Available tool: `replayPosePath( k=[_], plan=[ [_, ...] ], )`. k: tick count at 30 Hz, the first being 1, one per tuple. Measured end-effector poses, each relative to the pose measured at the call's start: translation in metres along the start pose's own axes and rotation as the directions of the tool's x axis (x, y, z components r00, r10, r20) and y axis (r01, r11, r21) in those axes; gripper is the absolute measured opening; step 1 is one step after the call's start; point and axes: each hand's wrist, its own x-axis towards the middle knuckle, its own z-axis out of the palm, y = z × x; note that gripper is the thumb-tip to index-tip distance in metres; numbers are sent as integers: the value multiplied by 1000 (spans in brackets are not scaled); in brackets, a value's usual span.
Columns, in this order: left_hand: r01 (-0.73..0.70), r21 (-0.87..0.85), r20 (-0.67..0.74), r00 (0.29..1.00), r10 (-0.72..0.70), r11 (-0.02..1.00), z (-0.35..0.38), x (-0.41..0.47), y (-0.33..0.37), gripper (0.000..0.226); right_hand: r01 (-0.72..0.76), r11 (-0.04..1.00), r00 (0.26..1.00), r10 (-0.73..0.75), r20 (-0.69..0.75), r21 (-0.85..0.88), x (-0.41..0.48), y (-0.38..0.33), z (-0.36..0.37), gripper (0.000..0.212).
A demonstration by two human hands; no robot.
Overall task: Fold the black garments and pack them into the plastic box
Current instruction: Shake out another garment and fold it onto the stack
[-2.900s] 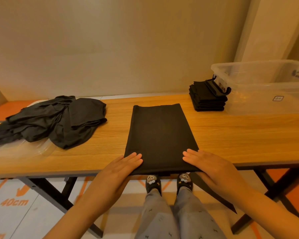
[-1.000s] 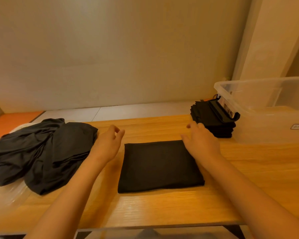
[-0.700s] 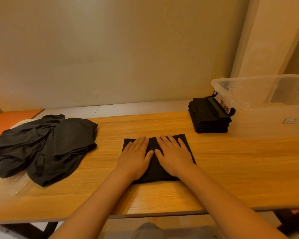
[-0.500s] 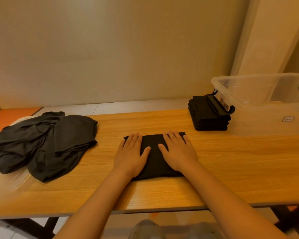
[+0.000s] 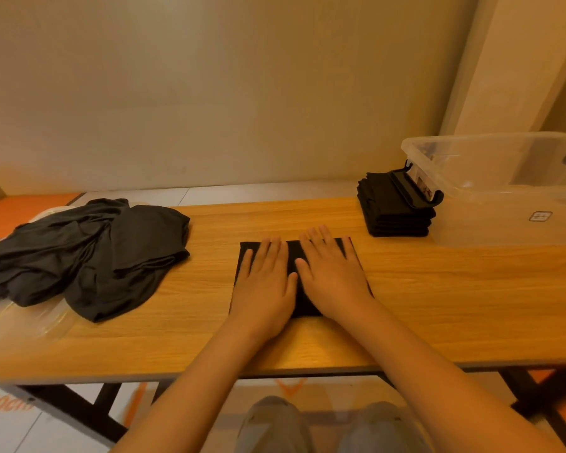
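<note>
- Two hands press flat on one folded black garment [image 5: 293, 252]: the left hand [image 5: 262, 289] covers its left half and the right hand [image 5: 332, 279] its right half.
- Both hands have straight fingers pointing to 12 o'clock. The thumbs nearly meet, and neither hand grasps anything.
- The folded black garment lies flat in the middle of the wooden table [image 5: 455, 305], near the front edge.
- At 2 o'clock from it, well apart, stands a stack of folded black garments [image 5: 394, 210], right against the box's black latch [image 5: 415, 191].
- The clear plastic box [image 5: 504, 220] sits between 2 and 3 o'clock at the table's right end, its top open.
- At 9 o'clock a loose pile of unfolded black garments [image 5: 89, 253] lies partly on clear plastic wrap [image 5: 30, 322].
</note>
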Motion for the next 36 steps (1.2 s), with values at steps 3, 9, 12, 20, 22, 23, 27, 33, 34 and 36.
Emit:
replayPosePath(
  k=[3,9,12,20,22,23,27,33,34,36],
  plan=[
    [86,6,73,994,-87,996,16,-11,5,58,32,999,998,-33,57,19,-11,-10,13,54],
    [62,46,73,995,-65,997,20,-15,-6,63,-23,1000,995,21,98,19,-28,10,21,58],
    [3,36,104,995,-7,999,17,-10,-10,63,-71,997,990,68,122,20,-38,13,16,61],
    [-208,193,59,978,200,959,-24,12,-43,58,-136,990,986,139,88,-38,-75,-18,-19,63],
    [-188,88,11,982,188,978,-19,-5,-20,56,-92,996,996,92,-7,3,-65,-7,-23,57],
    [-188,20,17,982,188,982,-13,-16,-8,56,-44,999,999,44,-14,9,-58,-2,-21,55],
    [-172,-106,116,976,184,979,10,-34,3,62,177,983,975,-182,125,49,-48,13,-3,54],
    [-261,-204,269,912,310,943,-5,-29,-26,57,43,999,990,-45,137,21,-78,2,4,62],
    [-243,-238,247,921,300,940,-8,-31,-28,59,32,999,993,-35,115,30,-82,-2,3,63],
    [-252,-287,176,935,310,924,-8,-38,-25,62,59,996,998,-60,27,64,-84,-5,1,63]
  ],
)
